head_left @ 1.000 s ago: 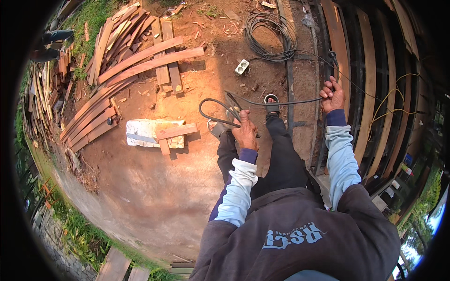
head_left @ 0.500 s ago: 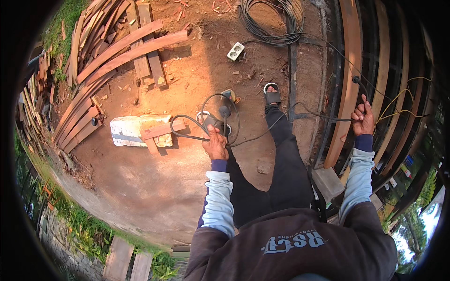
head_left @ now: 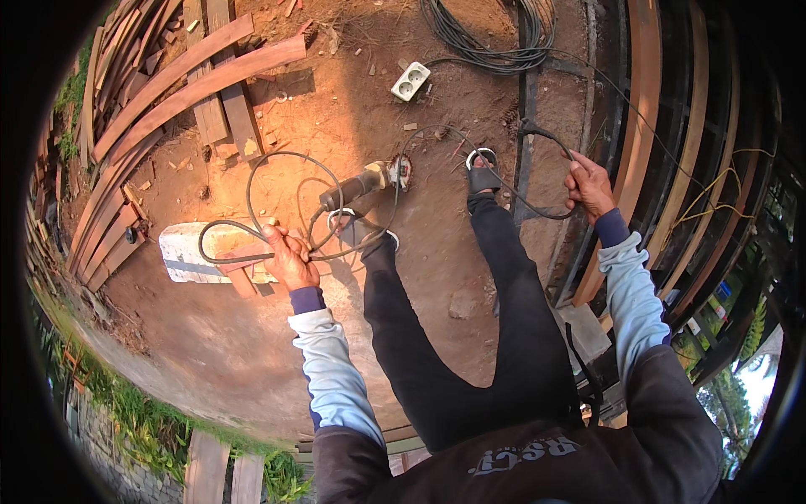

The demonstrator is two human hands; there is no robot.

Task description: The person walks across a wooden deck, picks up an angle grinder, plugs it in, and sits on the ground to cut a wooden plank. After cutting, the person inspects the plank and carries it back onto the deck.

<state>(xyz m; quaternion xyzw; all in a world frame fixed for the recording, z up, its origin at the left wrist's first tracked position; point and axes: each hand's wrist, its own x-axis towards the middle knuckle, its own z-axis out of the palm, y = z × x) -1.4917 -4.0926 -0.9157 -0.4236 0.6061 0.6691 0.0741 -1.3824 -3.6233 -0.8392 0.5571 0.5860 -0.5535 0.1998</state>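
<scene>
Bare reddish dirt ground [head_left: 252, 353] spreads under the person, littered with chips and lit warm from one side; the left hand [head_left: 290, 256] is closed around several loops of black power cable [head_left: 252, 181], gathered in the fist and fanning out above and to the left of it; the right hand [head_left: 588, 185] is closed on another stretch of the same cable, which sags between the two hands and crosses in front of the person's legs; the cable runs to an angle grinder [head_left: 365, 183] lying on the dirt just ahead of the feet, its disc end pointing right; a white socket block [head_left: 410, 81] lies farther off on the ground, near a dark coil of thicker cable [head_left: 487, 38]; a white slab [head_left: 189, 252] sits just left of the left hand; long planks [head_left: 193, 80] are stacked at the upper left; curved timber ribs [head_left: 642, 126] rise along the right side, beyond the right hand.
</scene>
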